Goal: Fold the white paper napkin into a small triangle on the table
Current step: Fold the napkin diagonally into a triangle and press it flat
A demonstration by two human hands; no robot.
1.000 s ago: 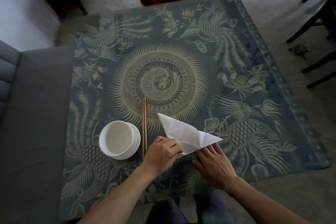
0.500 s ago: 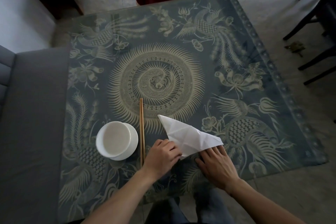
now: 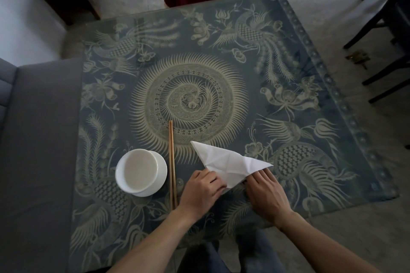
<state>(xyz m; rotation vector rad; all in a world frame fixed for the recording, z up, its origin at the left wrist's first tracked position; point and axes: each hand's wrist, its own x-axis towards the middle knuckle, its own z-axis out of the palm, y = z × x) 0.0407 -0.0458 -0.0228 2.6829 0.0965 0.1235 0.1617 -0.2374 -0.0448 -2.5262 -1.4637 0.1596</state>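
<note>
Left hand point(image 3: 200, 193), fingers curled, pinches the near corner of the white paper napkin point(image 3: 226, 163). Right hand point(image 3: 266, 195) lies flat, fingers straight, along its right edge. Napkin: creased triangle on the patterned, glossy table point(image 3: 288, 62). Left: wooden chopsticks point(image 3: 172, 162), round white bowl point(image 3: 140, 172).

Creased matt white paper napkin point(image 3: 226, 163), glossy white bowl point(image 3: 140, 172), wooden chopsticks point(image 3: 172, 162), glass-smooth patterned table point(image 3: 288, 62).
</note>
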